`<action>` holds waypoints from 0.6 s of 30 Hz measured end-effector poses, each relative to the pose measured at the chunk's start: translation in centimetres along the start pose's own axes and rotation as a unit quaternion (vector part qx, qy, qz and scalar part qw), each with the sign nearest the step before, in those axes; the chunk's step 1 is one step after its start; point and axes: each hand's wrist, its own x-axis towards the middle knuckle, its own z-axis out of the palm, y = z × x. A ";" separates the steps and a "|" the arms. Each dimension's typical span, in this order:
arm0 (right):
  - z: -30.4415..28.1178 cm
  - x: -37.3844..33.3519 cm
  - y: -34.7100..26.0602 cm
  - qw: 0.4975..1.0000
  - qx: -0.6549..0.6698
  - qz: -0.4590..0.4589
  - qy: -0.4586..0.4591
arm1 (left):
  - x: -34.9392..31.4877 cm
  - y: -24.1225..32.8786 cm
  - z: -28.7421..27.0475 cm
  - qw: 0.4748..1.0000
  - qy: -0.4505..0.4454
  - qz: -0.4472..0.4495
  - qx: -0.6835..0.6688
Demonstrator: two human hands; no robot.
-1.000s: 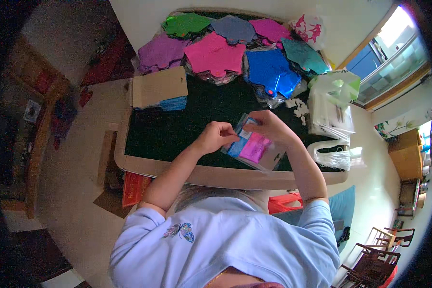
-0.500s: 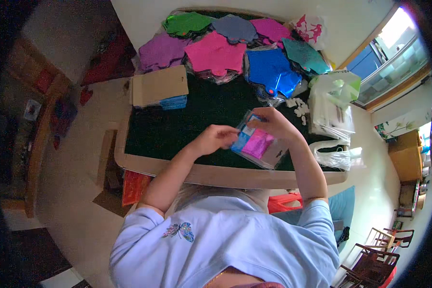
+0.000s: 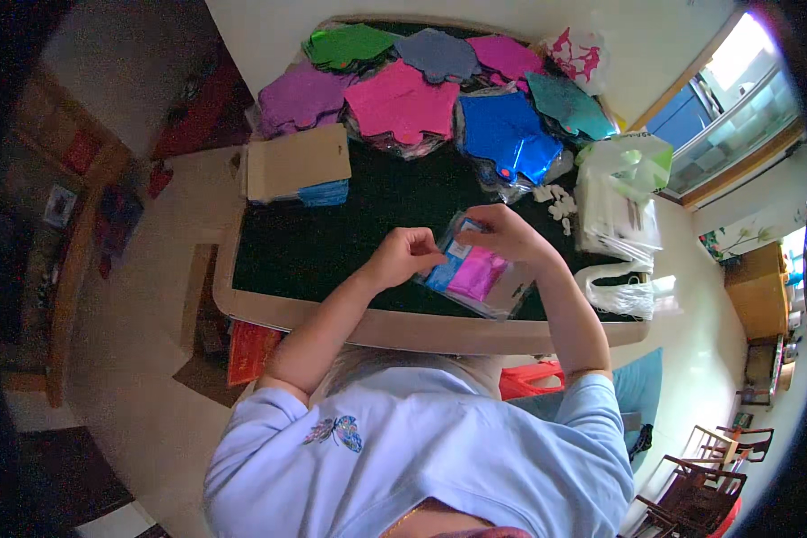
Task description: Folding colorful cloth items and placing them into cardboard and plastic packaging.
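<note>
Holding a clear packet (image 3: 478,275) in the right hand (image 3: 508,235), with thumb and fingers closed on its far edge. Bringing 2 fingertips of the left hand (image 3: 402,257) nearly together at the packet's left edge; cannot tell about any film caught between them. Placed just between both hands, over the dark green tabletop (image 3: 332,251), with pink and blue showing through the film. Probably gripped at the far edge to stop sliding, leaving the left edge exposed to the left hand's finer pinch. Slanted, perhaps for easier reach, with the holed tan end toward the right wrist.

Ahead and left of the left hand, note a stack of tan and blue cards (image 3: 300,166). Beyond both hands, see 7 foil piles (image 3: 402,103), apparently grouped by colour, with the blue pile (image 3: 511,134) closest to the right hand. Right of the right hand, find small white pieces (image 3: 560,204), pale bags (image 3: 611,220) and a white bundle (image 3: 623,298), likely hindering any wide rightward sweep. Partly lost from view behind the right fingers at the packet's far end.
</note>
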 end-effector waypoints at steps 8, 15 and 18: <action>-3.2 0.4 3.0 0.991 0.123 0.015 -0.047 | -2.0 -0.1 -0.8 0.991 0.126 0.036 0.025; -2.9 4.2 10.4 0.964 0.250 0.086 0.040 | -4.8 -2.8 0.5 0.979 0.119 -0.124 -0.109; -2.8 7.5 9.7 0.994 0.094 0.039 0.044 | -5.0 0.1 -0.3 0.984 0.002 -0.139 0.108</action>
